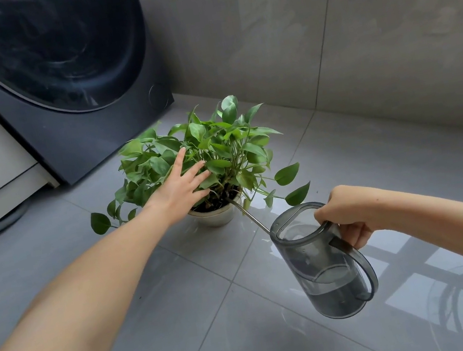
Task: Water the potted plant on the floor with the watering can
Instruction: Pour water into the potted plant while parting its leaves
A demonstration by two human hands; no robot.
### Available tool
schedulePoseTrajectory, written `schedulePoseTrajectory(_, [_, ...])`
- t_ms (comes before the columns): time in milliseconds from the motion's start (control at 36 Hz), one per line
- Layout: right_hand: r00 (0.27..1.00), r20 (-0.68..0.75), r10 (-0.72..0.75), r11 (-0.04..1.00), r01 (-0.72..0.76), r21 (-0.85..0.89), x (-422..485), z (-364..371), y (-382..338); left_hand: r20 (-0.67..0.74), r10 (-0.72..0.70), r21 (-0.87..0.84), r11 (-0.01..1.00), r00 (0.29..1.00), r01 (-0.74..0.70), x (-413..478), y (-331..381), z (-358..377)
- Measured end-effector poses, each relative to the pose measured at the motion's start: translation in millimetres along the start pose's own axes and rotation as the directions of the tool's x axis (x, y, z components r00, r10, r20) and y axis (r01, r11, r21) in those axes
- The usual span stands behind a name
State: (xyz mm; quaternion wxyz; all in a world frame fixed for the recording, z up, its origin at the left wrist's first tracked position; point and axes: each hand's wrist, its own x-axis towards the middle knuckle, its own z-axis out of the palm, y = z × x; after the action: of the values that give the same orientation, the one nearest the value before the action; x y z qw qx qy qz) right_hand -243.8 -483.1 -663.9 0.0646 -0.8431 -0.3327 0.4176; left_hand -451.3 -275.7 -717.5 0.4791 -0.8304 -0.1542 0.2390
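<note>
Nearest first: right hand [346,217] wrapped around the top of the handle on the watering can [323,264], fingers curled tight under the loop, knuckles up. Smoky see-through plastic, maybe a third full of water sloshing at the bottom, so probably light-ish but nose-heavy once tipped. Smooth plastic, likely slippery if wet, so gripping high on the handle close to the rim looks like the sane spot. Tilted forward already, thin metal spout [249,215] running away from the fingers up to the pot.

Further out: spout tip sitting right at the rim of the small pale pot [216,216], over the dark soil. Can't tell if water is actually coming out.

Beyond that: left hand [183,190] flat against the potted plant [207,151], fingers spread, pushing leaves aside, not pinching anything. Leaves soft and floppy, stems easy to snap, so gentle pressure only. Pot looks ceramic, small, maybe tippy on the glossy floor [188,322].

Farthest: dark washing machine [68,80] behind the fingertips, to the left.
</note>
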Motion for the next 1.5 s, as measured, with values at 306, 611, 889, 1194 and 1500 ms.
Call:
schedulePoseTrajectory(306, [0.999,0.024,-0.032,0.999,0.032,-0.001,-4,7,-8,0.002,0.002,0.009,1.000,1.000,-0.002,1,-1,1])
schedulePoseTrajectory(611, [1.000,0.012,-0.019,1.000,0.019,-0.017,-4,2,-7,0.007,0.024,0.027,0.999,1.000,-0.024,1,-1,-1])
schedulePoseTrajectory(889, [1.000,-0.008,-0.007,1.000,0.006,-0.009,-6,-1,-4,0.015,0.021,0.023,1.000,1.000,-0.021,1,-1,-2])
schedulePoseTrajectory(1194, [0.999,-0.018,-0.026,1.000,0.026,0.002,-7,-6,-5,0.011,0.015,0.008,1.000,1.000,-0.015,1,-1,-3])
schedulePoseTrajectory(1500, [0.997,-0.063,-0.043,0.999,0.042,-0.014,-5,-13,-5,-0.013,0.010,0.007,1.000,1.000,-0.009,4,0,1])
